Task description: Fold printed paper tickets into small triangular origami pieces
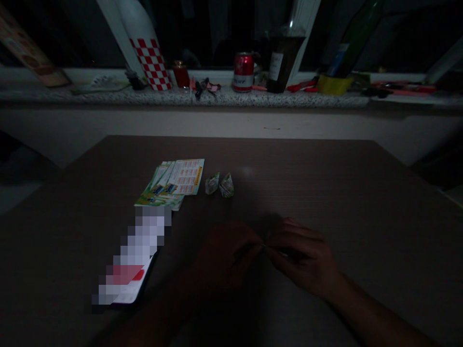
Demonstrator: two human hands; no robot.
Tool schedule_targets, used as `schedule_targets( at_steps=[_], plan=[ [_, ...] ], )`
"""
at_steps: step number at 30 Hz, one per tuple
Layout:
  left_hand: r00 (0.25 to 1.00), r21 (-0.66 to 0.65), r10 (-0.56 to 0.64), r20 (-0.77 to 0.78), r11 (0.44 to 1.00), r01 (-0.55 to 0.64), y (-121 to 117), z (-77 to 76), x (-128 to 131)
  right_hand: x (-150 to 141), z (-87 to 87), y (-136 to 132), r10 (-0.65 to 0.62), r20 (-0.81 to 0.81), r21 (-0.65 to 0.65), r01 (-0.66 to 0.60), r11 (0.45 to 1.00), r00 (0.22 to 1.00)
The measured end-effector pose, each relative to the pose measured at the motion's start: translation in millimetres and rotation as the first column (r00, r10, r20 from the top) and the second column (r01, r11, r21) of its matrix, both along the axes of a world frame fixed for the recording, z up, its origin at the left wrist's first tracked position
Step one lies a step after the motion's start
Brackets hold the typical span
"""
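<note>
Low over the table, my left hand (231, 248) and my right hand (302, 250) meet at the fingertips. Both are closed in a pinch around something small and thin, too dark and mostly covered to name. Beyond my left hand lie two small folded paper pieces (226, 186), green and white, side by side and standing up slightly. To their left is an overlapping stack of printed calendar cards (186, 178) with green pictures and red figures.
A lit phone (126, 293), its screen blurred, lies left of my left forearm on the brown table (325, 178). Behind, a granite windowsill (224, 99) carries a red can (243, 72), a checkered bottle (154, 62), a dark cup (284, 62) and a green bottle (352, 41). The room is dim.
</note>
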State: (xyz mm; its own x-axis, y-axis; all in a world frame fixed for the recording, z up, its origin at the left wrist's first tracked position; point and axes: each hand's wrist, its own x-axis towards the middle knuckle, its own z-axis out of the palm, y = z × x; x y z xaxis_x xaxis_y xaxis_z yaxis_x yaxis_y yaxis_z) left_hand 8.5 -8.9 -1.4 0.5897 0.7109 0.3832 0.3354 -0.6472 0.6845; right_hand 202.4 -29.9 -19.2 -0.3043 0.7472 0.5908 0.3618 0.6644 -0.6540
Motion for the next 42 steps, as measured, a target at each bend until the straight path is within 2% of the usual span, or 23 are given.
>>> schedule_targets(
  at_steps=[3, 6, 8, 11, 14, 16, 20, 23, 32, 36, 42],
  plan=[
    [1.0, -0.065, 0.018, 0.015, 0.998, -0.017, -3, 1.1, 2, -1, 2.7, -2, 0.007, -0.013, -0.041, -0.007, 0.999, 1.0],
    [0.998, -0.288, 0.048, 0.033, 0.957, -0.036, -3, 2.5, 1, -1, 2.5, -4, 0.014, -0.097, -0.163, -0.029, 0.986, 0.995],
    [0.994, -0.469, 0.053, 0.095, 0.883, -0.002, -1, 1.7, -2, -2, 0.1, -6, -0.024, -0.19, -0.284, -0.032, 0.958, 0.982],
    [0.957, -0.68, 0.08, 0.279, 0.72, 0.138, 3, -1.8, -7, -3, -4.6, -7, -0.119, -0.293, -0.483, -0.04, 0.874, 0.949],
    [0.931, -0.769, 0.076, 0.357, 0.59, 0.247, 8, -4.7, -7, -5, -7.0, -8, -0.171, -0.394, -0.605, -0.115, 0.788, 0.903],
    [0.939, -0.795, 0.078, 0.334, 0.56, 0.236, 9, -5.5, -6, -7, -7.0, -8, -0.187, -0.454, -0.636, -0.17, 0.752, 0.871],
    [0.945, -0.812, 0.095, 0.314, 0.542, 0.216, 9, -6.9, -5, -11, -6.5, -9, -0.17, -0.515, -0.656, -0.259, 0.709, 0.84],
    [0.951, -0.808, 0.08, 0.297, 0.552, 0.206, 8, -7.4, -5, -11, -7.2, -10, -0.156, -0.491, -0.663, -0.251, 0.705, 0.857],
    [0.981, -0.783, 0.123, 0.148, 0.621, 0.04, 5, -6.7, -1, -11, -8.8, -14, -0.109, -0.317, -0.574, -0.1, 0.813, 0.942],
    [0.977, -0.764, 0.164, 0.136, 0.645, -0.002, 4, -5.8, 1, -13, -10.7, -15, -0.076, -0.286, -0.549, -0.098, 0.83, 0.955],
    [0.979, -0.73, 0.172, 0.107, 0.682, -0.04, 4, -6.2, 2, -17, -9.8, -13, -0.108, -0.248, -0.492, -0.029, 0.87, 0.963]
  ],
)
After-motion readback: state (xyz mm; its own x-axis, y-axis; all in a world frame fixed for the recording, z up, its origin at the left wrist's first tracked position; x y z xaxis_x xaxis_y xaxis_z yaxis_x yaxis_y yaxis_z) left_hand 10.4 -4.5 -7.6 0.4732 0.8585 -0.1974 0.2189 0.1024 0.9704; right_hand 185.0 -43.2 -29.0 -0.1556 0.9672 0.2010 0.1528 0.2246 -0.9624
